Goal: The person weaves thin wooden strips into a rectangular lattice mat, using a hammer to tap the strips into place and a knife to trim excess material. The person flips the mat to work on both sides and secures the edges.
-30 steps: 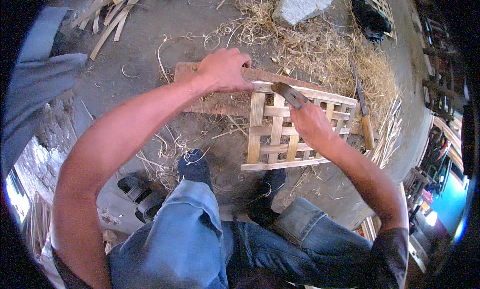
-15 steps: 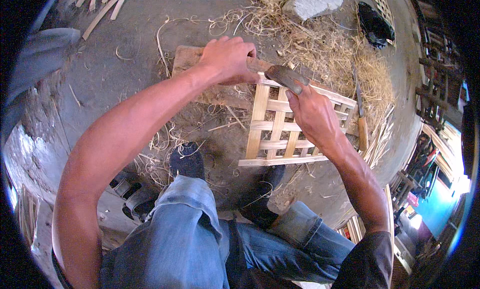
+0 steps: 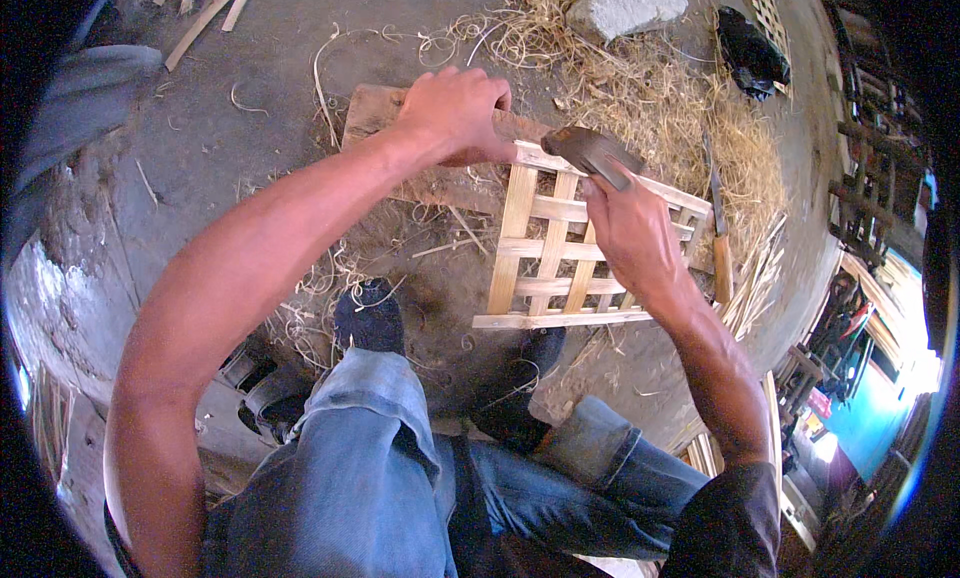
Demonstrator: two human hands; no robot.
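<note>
A woven lattice panel of pale bamboo strips [image 3: 517, 247] leans over a weathered wooden board [image 3: 375, 118], its far edge resting along the wood. My left hand [image 3: 455, 113] is closed at the panel's far left corner, thumb against that corner and fingers curled over the board; what lies under the fingertips is hidden. In my right hand [image 3: 640, 233] is a hammer [image 3: 597, 156], gripped close below its dark metal head. The head is over the panel's far edge, a little right of my left thumb. My palm hides most of the handle.
A long knife with a wooden handle [image 3: 722, 268] lies right of the panel, beside split strips [image 3: 760, 288]. Straw shavings [image 3: 660, 98] spread beyond, with a grey stone block [image 3: 625, 6] and black plastic bag [image 3: 748, 53]. Another person's denim-clad leg [image 3: 95, 98] shows at far left.
My right hand and the hammer have shifted slightly to the right along the panel's far edge. My left hand and the panel have barely moved.
</note>
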